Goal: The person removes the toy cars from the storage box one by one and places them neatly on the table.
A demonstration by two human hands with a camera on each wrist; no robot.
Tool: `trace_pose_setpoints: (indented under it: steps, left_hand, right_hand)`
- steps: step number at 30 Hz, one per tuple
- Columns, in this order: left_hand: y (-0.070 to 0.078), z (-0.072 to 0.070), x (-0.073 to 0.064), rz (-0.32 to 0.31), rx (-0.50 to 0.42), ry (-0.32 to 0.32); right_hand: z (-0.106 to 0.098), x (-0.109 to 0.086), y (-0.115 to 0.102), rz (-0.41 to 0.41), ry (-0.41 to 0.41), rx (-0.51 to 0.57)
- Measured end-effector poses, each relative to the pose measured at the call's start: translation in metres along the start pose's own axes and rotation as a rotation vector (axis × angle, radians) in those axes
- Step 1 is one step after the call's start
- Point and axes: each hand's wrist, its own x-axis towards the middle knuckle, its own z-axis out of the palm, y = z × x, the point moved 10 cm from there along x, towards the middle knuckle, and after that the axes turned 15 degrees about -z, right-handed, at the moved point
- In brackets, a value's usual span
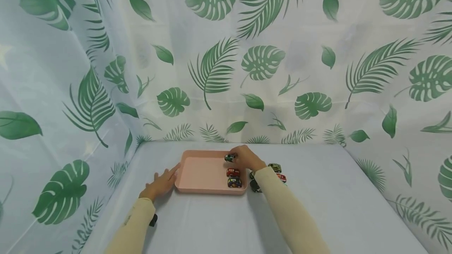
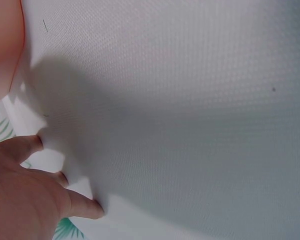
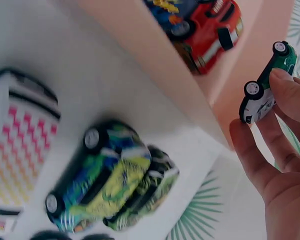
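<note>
My right hand (image 1: 246,158) pinches a small green-and-white toy car (image 3: 262,95) between thumb and fingers, over the far right corner of a pink tray (image 1: 201,171). In the right wrist view the car is tilted, with its wheels facing left. Inside the tray, along its right side, stand a red toy car (image 1: 233,172) and a dark blue toy car (image 1: 234,182). At the tray's left edge is my left hand (image 1: 160,185), its fingers spread and fingertips right at the rim; in the left wrist view the fingertips rest on the white cloth.
Several more toy cars stand right of the tray, partly hidden by my right forearm: a green one (image 1: 274,167), a red-and-white one (image 1: 281,177), a dark one (image 1: 255,185) and a blue-and-yellow one (image 3: 102,180). Leaf-patterned curtains (image 1: 226,69) hang behind and beside the white-covered table (image 1: 205,222).
</note>
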Motion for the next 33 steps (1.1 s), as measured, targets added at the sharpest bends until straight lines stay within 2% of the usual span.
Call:
trace_pose_setpoints:
  steps: [6, 12, 17, 20, 23, 26, 33]
  left_hand:
    - [0.010, -0.005, -0.020, -0.005, -0.009, -0.002]
    - [0.015, -0.007, -0.028, -0.008, -0.003, -0.011]
    - [0.002, 0.001, -0.002, -0.009, 0.011, -0.018]
    - [-0.008, 0.007, 0.018, -0.009, 0.026, -0.016]
    - [-0.014, 0.011, 0.031, -0.005, 0.027, -0.016]
    - [-0.016, 0.012, 0.035, 0.004, 0.023, -0.014]
    - [-0.013, 0.009, 0.027, 0.016, 0.028, 0.007]
  right_hand:
    - [-0.016, -0.008, 0.009, 0.013, 0.017, 0.012]
    - [-0.033, -0.022, 0.012, -0.014, 0.028, 0.000]
    - [-0.045, -0.035, 0.018, -0.023, 0.046, -0.020]
    - [-0.051, -0.044, 0.025, 0.004, 0.054, -0.016]
    - [-0.054, -0.054, 0.035, 0.043, 0.058, 0.001]
    - [-0.057, -0.064, 0.041, 0.057, 0.066, 0.010]
    - [-0.066, -0.087, 0.054, 0.085, 0.068, -0.020]
